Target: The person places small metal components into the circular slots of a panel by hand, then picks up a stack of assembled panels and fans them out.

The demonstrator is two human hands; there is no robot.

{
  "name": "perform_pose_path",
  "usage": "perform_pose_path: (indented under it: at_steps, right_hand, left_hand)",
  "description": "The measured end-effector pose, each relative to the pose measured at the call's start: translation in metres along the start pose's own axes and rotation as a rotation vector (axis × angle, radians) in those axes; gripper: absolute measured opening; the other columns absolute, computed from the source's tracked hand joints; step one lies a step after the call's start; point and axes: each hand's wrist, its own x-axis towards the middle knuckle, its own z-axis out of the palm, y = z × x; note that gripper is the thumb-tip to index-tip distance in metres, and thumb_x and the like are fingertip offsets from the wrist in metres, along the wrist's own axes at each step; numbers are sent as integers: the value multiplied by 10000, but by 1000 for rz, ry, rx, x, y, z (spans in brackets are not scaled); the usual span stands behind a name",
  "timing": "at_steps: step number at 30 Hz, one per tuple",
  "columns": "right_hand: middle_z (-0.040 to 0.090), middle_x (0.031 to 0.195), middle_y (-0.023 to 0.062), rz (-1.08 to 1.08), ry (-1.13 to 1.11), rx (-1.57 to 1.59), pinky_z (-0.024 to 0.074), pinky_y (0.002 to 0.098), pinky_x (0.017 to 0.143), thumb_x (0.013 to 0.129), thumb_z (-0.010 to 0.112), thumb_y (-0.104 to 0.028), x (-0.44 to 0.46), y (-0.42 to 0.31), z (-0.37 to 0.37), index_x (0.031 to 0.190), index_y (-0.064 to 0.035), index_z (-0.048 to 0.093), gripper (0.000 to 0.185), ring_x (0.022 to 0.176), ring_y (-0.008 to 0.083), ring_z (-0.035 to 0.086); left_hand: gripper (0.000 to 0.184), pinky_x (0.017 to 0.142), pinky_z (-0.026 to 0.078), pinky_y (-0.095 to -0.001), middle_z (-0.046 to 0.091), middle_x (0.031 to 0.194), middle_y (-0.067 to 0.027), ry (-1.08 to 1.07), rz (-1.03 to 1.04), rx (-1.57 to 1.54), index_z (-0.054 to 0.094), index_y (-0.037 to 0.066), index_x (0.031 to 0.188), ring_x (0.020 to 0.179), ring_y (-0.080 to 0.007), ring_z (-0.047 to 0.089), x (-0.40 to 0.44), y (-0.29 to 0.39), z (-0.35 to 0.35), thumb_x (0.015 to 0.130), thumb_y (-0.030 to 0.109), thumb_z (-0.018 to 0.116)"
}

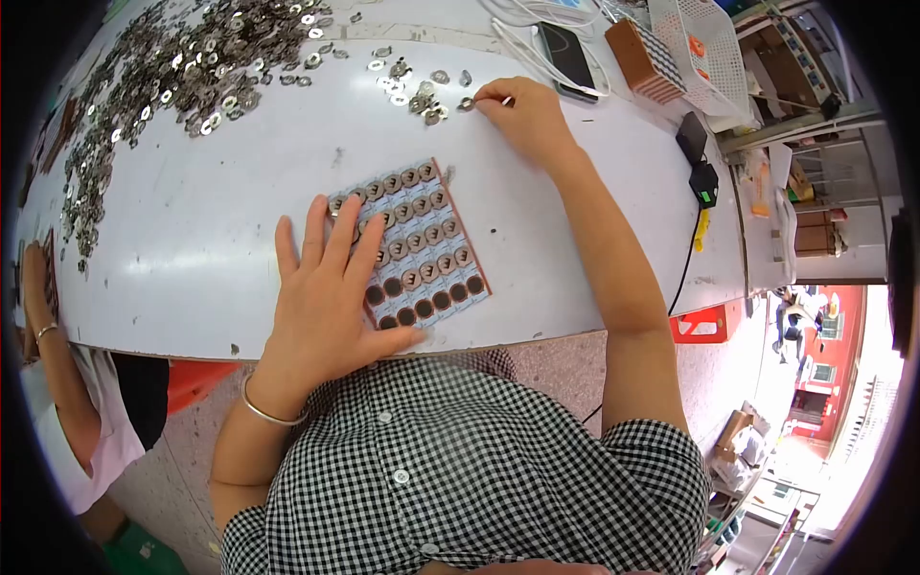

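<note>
My left hand (331,278) lies with spread fingers over the left part of a flat panel (429,286). Rows of small round metal pieces sit on the panel's upper part; its lowest spots are bare dark circles. Some of the panel is hidden under my fingers. Beyond the panel, my right hand (525,117) has thumb and forefinger pinched at a small metal piece (466,103) on the white table. Just left of those fingertips lies a loose cluster of similar metal pieces (425,101).
A large heap of metal pieces (216,67) spreads over the far left of the table. At the back right are a phone (567,57) with white cables, a stack of panels (644,62) and a white basket (704,53). Another person's hand (36,283) is at the left edge.
</note>
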Motion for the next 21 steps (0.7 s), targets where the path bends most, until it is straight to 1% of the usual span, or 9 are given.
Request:
perform_pose_path:
  at_steps: [1,2,5,6,9,12,15,18,21]
  right_hand:
    - [727,1020,168,50,-61,21,526,373,825,894,667,-190,-3,-3,1,1027,-33,749,221,927,306,683]
    - [727,1020,180,-6,-15,-35,527,363,826,909,640,-160,-4,-1,3,1020,-26,742,202,915,308,683]
    - [725,909,118,-67,-5,40,512,296,752,931,654,-158,-8,5,0,1068,-31,742,206,781,172,642]
    - [718,870,88,20,-16,47,503,275,729,940,650,-156,-9,-1,-6,1088,-40,743,210,759,127,617]
    - [719,896,62,113,-23,81,494,265,718,943,651,-161,-6,7,-7,1114,-54,744,222,751,103,590]
    - [711,905,40,39,-5,143,485,273,701,930,673,-164,-3,1,0,1134,-64,743,238,721,104,557]
    - [720,937,113,-34,-28,137,526,331,806,888,687,-173,1,-15,2,1090,-60,745,238,806,230,653]
    - [707,888,99,-65,-109,46,522,323,778,868,692,-159,4,-20,6,1039,-56,736,205,783,220,642]
    - [677,880,35,-55,-195,14,482,258,712,864,711,-139,7,-14,0,983,-30,721,161,725,102,562]
  left_hand:
    - [1150,1167,67,-682,336,1573,-274,12,15,-5,438,-35,1468,1481,-496,228,3,0,1,666,740,717]
    - [1148,1168,65,-682,335,1574,-273,16,20,-6,436,-33,1470,1481,-497,228,2,0,1,664,732,725]
    - [1145,1171,62,-680,333,1577,-271,10,19,-16,431,-25,1477,1482,-498,227,-2,-3,0,657,709,749]
    - [1144,1172,61,-679,332,1578,-270,17,24,-26,430,-21,1479,1483,-498,227,-1,-3,1,655,701,757]
    - [1108,1142,71,-723,387,1536,-282,49,25,-67,482,-35,1442,1461,-509,260,1,-2,0,653,690,762]
    - [1101,1141,75,-724,384,1535,-286,48,25,-73,484,-33,1440,1458,-510,264,0,-2,0,653,682,768]
    - [1140,1172,67,-679,333,1578,-266,15,14,-46,425,-9,1491,1485,-494,227,-1,-2,0,662,702,755]
    - [1130,1169,79,-683,337,1576,-263,15,11,-42,441,-7,1479,1481,-494,236,-1,-2,0,668,720,741]
    - [1126,1164,93,-690,340,1574,-261,20,5,-40,454,-6,1468,1476,-493,244,0,-1,0,662,726,739]
